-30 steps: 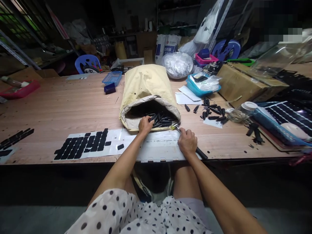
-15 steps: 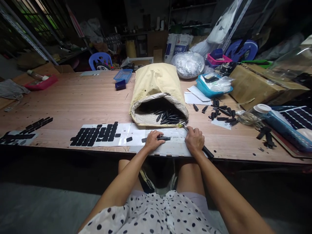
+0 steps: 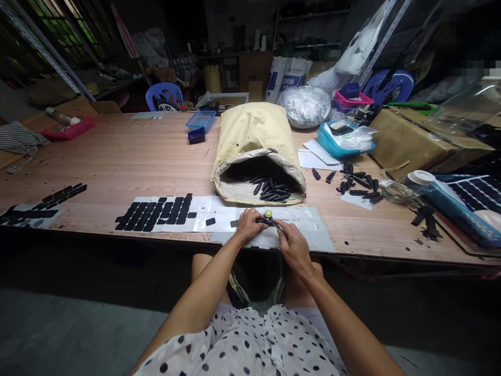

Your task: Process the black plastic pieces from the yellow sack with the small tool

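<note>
My left hand [image 3: 249, 224] pinches a slim black plastic piece [image 3: 263, 221] low over the pale sheet [image 3: 321, 227] at the table's front edge. In my right hand [image 3: 294, 243] is a small hammer with a yellow-green round face [image 3: 268, 214] and a metal shaft. Its head is at the black piece; whether they touch, I cannot tell. Just beyond both hands lies a cream woven sack [image 3: 254, 122], its mouth towards me, with many similar black pieces [image 3: 274, 189] inside.
Rows of flat black stickers [image 3: 143, 215] lie on white sheets to the left. Loose black pieces [image 3: 358, 183] are scattered at the right, near a turquoise basket [image 3: 332, 143] and a cardboard box [image 3: 415, 138]. A blue basket [image 3: 201, 121] stands behind, left of the sack.
My right hand has moved left, bringing the hammer's head from beside the sack's mouth to the black piece. My left hand still grips that piece.
</note>
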Tool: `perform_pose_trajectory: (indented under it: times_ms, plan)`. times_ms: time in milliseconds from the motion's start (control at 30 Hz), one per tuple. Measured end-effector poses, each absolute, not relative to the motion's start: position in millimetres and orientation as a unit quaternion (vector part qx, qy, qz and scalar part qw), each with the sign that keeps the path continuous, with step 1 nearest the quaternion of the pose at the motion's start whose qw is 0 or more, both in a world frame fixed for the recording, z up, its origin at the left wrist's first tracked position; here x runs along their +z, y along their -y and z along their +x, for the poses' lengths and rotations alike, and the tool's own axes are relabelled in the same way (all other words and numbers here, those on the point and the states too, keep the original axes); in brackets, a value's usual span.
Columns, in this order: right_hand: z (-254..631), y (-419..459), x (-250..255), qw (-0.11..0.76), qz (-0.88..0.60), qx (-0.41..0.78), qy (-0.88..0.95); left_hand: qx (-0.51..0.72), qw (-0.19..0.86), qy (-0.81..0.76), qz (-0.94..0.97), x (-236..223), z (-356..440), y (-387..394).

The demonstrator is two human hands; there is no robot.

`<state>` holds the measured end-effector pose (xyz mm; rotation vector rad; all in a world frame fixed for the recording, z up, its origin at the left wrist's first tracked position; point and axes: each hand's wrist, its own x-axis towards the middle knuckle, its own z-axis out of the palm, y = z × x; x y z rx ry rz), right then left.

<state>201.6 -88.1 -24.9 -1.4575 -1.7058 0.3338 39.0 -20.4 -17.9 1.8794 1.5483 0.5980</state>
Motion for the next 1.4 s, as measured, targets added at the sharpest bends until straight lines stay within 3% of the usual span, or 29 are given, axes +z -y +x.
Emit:
perform_pose_trajectory:
  times_ms: [300, 767, 1133, 1267, 1400]
  plan:
    - [194, 98, -22, 0.328, -0.647, 0.139, 0.673, 0.228, 0.307, -0.590, 0.712, -17, 42, 20]
    - [225, 82, -15, 0.350, -0.674, 0.065, 0.647, 0.242, 0.302, -0.593, 0.706, -18, 43, 21]
    - [271, 24, -30, 0.199, -0.766, -0.058, 0.608, 0.223, 0.270, -0.576, 0.739, -16, 39, 22]
    - [266, 26, -37, 0.183, -0.760, -0.081, 0.619, 0.238, 0.223, -0.477, 0.816, -21, 34, 49]
    - [264, 27, -36, 0.164, -0.763, -0.082, 0.620, 0.145, 0.269, -0.286, 0.908, -50, 28, 109]
